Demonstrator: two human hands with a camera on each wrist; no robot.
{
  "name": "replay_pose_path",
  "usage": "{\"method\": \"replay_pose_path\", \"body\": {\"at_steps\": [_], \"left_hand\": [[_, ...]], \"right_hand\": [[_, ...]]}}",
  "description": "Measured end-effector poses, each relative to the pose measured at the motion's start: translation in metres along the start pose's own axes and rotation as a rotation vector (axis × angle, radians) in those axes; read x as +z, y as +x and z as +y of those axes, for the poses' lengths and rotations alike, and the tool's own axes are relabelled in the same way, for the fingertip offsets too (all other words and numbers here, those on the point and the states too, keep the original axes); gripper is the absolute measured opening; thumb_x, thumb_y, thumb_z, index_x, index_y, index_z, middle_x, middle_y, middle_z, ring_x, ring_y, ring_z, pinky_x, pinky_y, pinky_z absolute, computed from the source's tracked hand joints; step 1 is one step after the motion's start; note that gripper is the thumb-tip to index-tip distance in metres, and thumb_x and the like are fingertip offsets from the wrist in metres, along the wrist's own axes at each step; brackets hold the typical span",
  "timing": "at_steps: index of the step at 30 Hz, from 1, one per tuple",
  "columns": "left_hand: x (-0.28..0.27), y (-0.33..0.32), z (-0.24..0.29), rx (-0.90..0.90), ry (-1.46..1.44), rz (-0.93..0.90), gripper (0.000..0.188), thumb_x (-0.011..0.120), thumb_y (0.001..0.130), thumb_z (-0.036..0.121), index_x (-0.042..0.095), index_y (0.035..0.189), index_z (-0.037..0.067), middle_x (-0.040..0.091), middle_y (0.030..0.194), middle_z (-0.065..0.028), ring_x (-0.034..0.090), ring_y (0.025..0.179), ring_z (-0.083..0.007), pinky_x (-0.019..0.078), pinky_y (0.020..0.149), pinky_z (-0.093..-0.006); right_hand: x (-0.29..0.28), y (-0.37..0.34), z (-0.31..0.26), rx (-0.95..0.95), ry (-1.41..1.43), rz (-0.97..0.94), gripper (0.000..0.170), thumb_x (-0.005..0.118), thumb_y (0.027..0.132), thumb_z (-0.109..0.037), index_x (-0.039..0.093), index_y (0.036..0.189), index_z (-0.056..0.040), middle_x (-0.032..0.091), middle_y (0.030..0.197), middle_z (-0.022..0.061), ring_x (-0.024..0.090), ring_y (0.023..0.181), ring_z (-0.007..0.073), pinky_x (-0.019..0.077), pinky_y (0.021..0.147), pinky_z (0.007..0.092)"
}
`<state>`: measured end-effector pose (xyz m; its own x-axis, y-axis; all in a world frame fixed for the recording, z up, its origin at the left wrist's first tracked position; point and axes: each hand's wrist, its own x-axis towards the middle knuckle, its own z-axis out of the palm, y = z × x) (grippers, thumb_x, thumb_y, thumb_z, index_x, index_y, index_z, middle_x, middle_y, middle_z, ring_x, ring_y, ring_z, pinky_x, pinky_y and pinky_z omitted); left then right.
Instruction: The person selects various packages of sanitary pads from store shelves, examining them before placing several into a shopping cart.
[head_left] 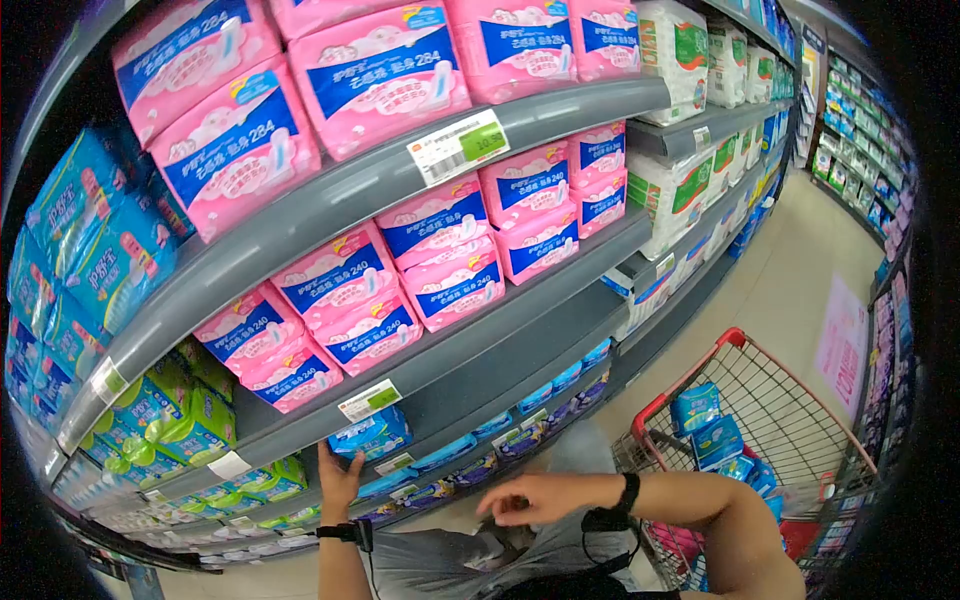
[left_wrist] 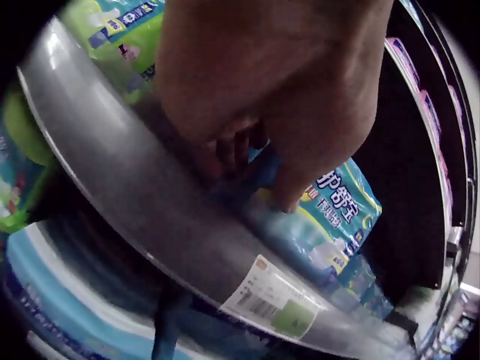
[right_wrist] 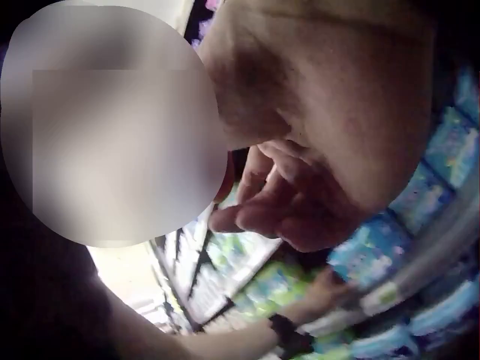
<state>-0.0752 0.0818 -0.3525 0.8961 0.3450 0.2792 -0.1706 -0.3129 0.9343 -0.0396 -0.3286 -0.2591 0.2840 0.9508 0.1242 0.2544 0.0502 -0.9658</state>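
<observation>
My left hand (head_left: 341,482) is at the lower shelf, its thumb and fingers on the near end of a blue pack of sanitary pads (head_left: 378,432). In the left wrist view the curled fingers and thumb of the left hand (left_wrist: 277,90) grip that blue pack (left_wrist: 330,217) just behind the grey shelf edge (left_wrist: 150,195). My right hand (head_left: 520,498) hangs in front of my legs with loosely curled fingers and nothing in it. The right wrist view shows the right hand (right_wrist: 322,135) from close up, with the left hand (right_wrist: 326,292) at the shelf beyond.
Pink packs (head_left: 340,280) fill the shelves above, and green packs (head_left: 170,410) stand to the left. At the right is a red-rimmed shopping cart (head_left: 735,335) holding several blue packs (head_left: 715,440). More blue packs (head_left: 565,378) line the lower shelf. An aisle floor (head_left: 775,260) runs behind the cart.
</observation>
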Motion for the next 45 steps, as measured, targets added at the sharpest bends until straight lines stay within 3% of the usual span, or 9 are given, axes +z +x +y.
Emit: {"method": "replay_pose_path", "body": {"at_steps": [5, 6, 10, 14, 23, 30, 38, 40, 45], "left_hand": [[0.011, -0.014, 0.023, 0.136, 0.398, 0.146, 0.091, 0.084, 0.071, 0.006, 0.030, 0.145, -0.004, 0.045, 0.140, -0.0211, 0.041, 0.133, -0.0297, 0.0288, 0.114, -0.0381], [0.014, -0.019, 0.017, 0.170, 0.437, 0.237, 0.091, 0.084, 0.072, 0.012, 0.031, 0.146, -0.002, 0.041, 0.143, -0.0209, 0.037, 0.136, -0.0307, 0.0245, 0.116, -0.0405], [0.030, -0.059, 0.024, 0.165, 0.387, 0.448, 0.065, 0.070, 0.088, 0.013, 0.035, 0.143, 0.003, 0.042, 0.140, -0.0160, 0.039, 0.132, -0.0281, 0.0277, 0.110, -0.0416], [0.041, -0.131, -0.005, -0.055, 0.363, 0.395, 0.056, 0.065, 0.091, 0.010, 0.038, 0.140, 0.004, 0.046, 0.135, -0.0131, 0.045, 0.123, -0.0242, 0.0367, 0.099, -0.0388], [0.015, -0.202, -0.121, -0.305, 0.044, -0.071, 0.052, 0.064, 0.091, 0.008, 0.040, 0.137, 0.006, 0.055, 0.121, -0.0088, 0.058, 0.102, -0.0210, 0.0479, 0.086, -0.0337], [0.042, -0.176, -0.061, -0.398, -0.037, -0.025, 0.015, 0.056, 0.095, 0.013, 0.061, 0.107, 0.006, 0.063, 0.099, -0.0053, 0.057, 0.088, -0.0180, 0.0472, 0.079, -0.0321], [0.061, -0.169, -0.061, -0.318, 0.008, -0.076, 0.012, 0.057, 0.094, 0.009, 0.062, 0.104, 0.007, 0.062, 0.093, -0.0034, 0.056, 0.084, -0.0151, 0.0460, 0.075, -0.0303], [0.061, -0.173, -0.058, -0.353, -0.021, -0.078, 0.010, 0.056, 0.093, 0.007, 0.063, 0.101, 0.006, 0.061, 0.091, -0.0032, 0.055, 0.083, -0.0153, 0.0455, 0.075, -0.0301], [0.059, -0.178, -0.049, -0.246, 0.110, -0.096, 0.011, 0.054, 0.091, 0.005, 0.063, 0.097, 0.006, 0.058, 0.086, -0.0036, 0.052, 0.079, -0.0164, 0.0445, 0.073, -0.0316]], "right_hand": [[0.011, -0.015, -0.132, -0.432, 0.314, -0.504, 0.026, 0.049, 0.101, -0.022, 0.047, 0.090, 0.0012, 0.054, 0.100, 0.0247, 0.053, 0.098, 0.0403, 0.0430, 0.083, 0.0479], [0.020, -0.012, -0.166, -0.571, 0.457, -0.472, 0.039, 0.042, 0.104, -0.026, 0.058, 0.134, -0.0060, 0.061, 0.085, 0.0133, 0.060, 0.073, 0.0260, 0.0453, 0.065, 0.0359], [0.006, -0.005, -0.219, -0.914, -0.088, -0.552, 0.047, 0.045, 0.102, -0.019, 0.044, 0.144, 0.0023, 0.054, 0.077, 0.0127, 0.053, 0.066, 0.0297, 0.0418, 0.060, 0.0396], [0.033, -0.028, -0.212, -0.696, 0.505, -0.221, 0.049, 0.047, 0.101, -0.014, 0.040, 0.146, 0.0037, 0.048, 0.072, 0.0122, 0.050, 0.062, 0.0289, 0.0397, 0.056, 0.0387], [-0.002, -0.063, -0.191, -0.438, 0.205, -0.079, 0.037, 0.054, 0.100, -0.021, 0.051, 0.128, 0.0038, 0.055, 0.082, 0.0148, 0.054, 0.071, 0.0321, 0.0443, 0.064, 0.0406], [-0.108, -0.202, -0.112, -0.011, 0.187, 1.081, 0.020, 0.063, 0.091, -0.018, 0.064, 0.105, -0.0027, 0.057, 0.082, -0.0002, 0.052, 0.071, 0.0092, 0.0419, 0.062, 0.0237], [-0.086, -0.431, 0.147, 1.606, -0.737, 0.808, 0.069, 0.070, 0.077, -0.061, 0.067, 0.112, -0.0020, 0.070, 0.103, 0.0250, 0.067, 0.098, 0.0384, 0.0535, 0.085, 0.0459], [-0.056, -0.455, 0.178, 1.694, -0.527, 0.950, 0.099, 0.069, 0.076, -0.063, 0.041, 0.134, 0.0125, 0.061, 0.126, 0.0264, 0.063, 0.112, 0.0375, 0.0497, 0.095, 0.0459], [-0.054, -0.461, 0.169, 1.339, 0.089, 1.539, 0.081, 0.083, 0.072, -0.042, 0.051, 0.120, 0.0152, 0.066, 0.113, 0.0203, 0.068, 0.092, 0.0298, 0.0563, 0.071, 0.0412]]}}
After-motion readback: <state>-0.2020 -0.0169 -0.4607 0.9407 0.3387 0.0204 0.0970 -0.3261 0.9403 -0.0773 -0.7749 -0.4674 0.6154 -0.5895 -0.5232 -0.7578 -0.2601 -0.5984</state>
